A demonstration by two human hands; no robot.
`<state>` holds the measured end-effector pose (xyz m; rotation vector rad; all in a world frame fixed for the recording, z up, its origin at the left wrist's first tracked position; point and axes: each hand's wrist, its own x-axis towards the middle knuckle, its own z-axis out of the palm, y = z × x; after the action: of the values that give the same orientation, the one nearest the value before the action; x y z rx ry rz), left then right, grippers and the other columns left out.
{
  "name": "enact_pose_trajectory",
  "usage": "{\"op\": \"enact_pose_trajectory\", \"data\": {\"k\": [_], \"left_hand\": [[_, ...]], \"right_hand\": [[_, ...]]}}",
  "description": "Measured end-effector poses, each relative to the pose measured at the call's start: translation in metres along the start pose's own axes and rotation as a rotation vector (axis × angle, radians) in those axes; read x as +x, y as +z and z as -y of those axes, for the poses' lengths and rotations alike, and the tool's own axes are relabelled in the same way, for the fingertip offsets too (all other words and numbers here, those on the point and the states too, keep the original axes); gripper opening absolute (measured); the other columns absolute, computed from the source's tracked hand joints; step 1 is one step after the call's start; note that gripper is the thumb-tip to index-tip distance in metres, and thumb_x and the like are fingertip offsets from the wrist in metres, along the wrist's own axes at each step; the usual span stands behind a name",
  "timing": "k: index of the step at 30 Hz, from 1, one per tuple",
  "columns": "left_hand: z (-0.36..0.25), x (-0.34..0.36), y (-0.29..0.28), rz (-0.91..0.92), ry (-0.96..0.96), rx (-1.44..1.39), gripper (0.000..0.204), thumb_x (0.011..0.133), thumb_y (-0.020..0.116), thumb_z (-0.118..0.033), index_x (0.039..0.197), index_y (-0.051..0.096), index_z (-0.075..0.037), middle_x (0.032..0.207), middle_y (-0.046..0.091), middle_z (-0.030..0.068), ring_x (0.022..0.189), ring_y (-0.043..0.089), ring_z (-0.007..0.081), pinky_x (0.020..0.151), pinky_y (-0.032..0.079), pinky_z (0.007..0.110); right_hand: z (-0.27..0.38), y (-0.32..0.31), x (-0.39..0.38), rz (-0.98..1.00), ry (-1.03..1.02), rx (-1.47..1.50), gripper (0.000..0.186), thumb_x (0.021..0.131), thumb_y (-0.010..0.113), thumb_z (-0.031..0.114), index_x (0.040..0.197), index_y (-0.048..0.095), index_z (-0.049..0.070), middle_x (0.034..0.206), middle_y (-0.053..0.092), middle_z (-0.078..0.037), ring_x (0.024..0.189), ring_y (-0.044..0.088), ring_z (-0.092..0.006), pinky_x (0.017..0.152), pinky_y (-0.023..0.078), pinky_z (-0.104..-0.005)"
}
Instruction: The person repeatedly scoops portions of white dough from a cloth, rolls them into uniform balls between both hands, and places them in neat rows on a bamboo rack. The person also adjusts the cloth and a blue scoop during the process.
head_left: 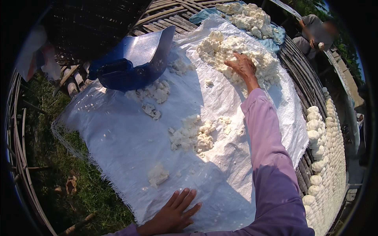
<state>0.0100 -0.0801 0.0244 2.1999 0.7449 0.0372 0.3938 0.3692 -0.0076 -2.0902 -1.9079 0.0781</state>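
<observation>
My right hand (244,69) reaches out to a large heap of crumbly off-white dough-like stuff (216,49), fingers apart over its near side. Nothing shows in its grip. Flat on a white woven plastic sheet (118,145) rests my left hand (173,215), with its fingers spread and nothing held. Between the two hands lies a smaller clump of the same crumbly stuff (193,133), and a little paste-like lump (158,175) sits nearer my left hand. More loose clumps (157,92) lie beside a blue plastic scoop-like container (147,72).
A dark woven basket (94,27) stands at the upper left. Another crumbly pile (252,19) is on blue cloth at the far edge. Many rounded white lumps (315,137) line the bamboo slats at the right. A person (315,33) sits at the far right, holding a lump.
</observation>
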Motion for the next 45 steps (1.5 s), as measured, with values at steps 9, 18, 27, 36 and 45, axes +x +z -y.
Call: {"op": "enact_pose_trajectory", "data": {"k": [9, 18, 27, 36, 45], "left_hand": [[-0.002, -0.001, 0.0, -0.071, 0.022, 0.047, 0.076, 0.086, 0.077, -0.035, 0.152, 0.044, -0.013, 0.164, 0.021, 0.025, 0.154, 0.017, 0.0432, 0.122, 0.022, 0.056], [0.001, -0.005, 0.007, -0.127, 0.062, 0.029, 0.072, 0.092, 0.071, -0.036, 0.153, 0.043, -0.011, 0.167, 0.016, 0.0235, 0.155, 0.013, 0.0418, 0.124, 0.019, 0.055], [0.003, -0.004, 0.009, -0.121, 0.064, 0.028, 0.074, 0.091, 0.073, -0.036, 0.154, 0.042, -0.013, 0.167, 0.016, 0.0222, 0.155, 0.013, 0.0414, 0.124, 0.019, 0.054], [0.006, -0.004, 0.01, -0.129, 0.072, 0.001, 0.073, 0.092, 0.072, -0.035, 0.154, 0.042, -0.012, 0.167, 0.015, 0.0227, 0.155, 0.013, 0.0418, 0.124, 0.019, 0.055], [0.006, -0.001, 0.005, -0.105, 0.058, -0.032, 0.074, 0.09, 0.074, -0.036, 0.153, 0.043, -0.013, 0.166, 0.017, 0.0228, 0.155, 0.014, 0.0416, 0.124, 0.02, 0.055]], "right_hand": [[0.017, -0.006, -0.034, 0.215, -0.03, 0.009, 0.089, 0.071, 0.079, 0.066, 0.143, 0.06, 0.016, 0.144, 0.059, -0.014, 0.136, 0.052, -0.0327, 0.112, 0.04, -0.044], [0.04, -0.038, -0.107, 0.152, 0.0, 0.353, 0.088, 0.08, 0.056, 0.084, 0.148, 0.055, 0.028, 0.159, 0.041, -0.016, 0.146, 0.041, -0.032, 0.117, 0.026, -0.0642], [0.049, 0.028, -0.128, 0.043, 0.03, 0.075, 0.07, 0.075, 0.077, 0.066, 0.128, 0.071, 0.02, 0.135, 0.058, -0.01, 0.133, 0.048, -0.0302, 0.105, 0.043, -0.0562], [0.011, 0.005, -0.087, -0.082, 0.362, 1.257, 0.092, 0.08, 0.083, 0.047, 0.15, 0.043, 0.004, 0.132, 0.065, -0.014, 0.117, 0.063, -0.0225, 0.096, 0.049, -0.0343], [0.038, 0.0, -0.011, 0.052, 0.086, 0.15, 0.075, 0.089, 0.068, 0.061, 0.13, 0.064, -0.002, 0.124, 0.069, -0.019, 0.11, 0.067, -0.0328, 0.097, 0.051, -0.036]]}}
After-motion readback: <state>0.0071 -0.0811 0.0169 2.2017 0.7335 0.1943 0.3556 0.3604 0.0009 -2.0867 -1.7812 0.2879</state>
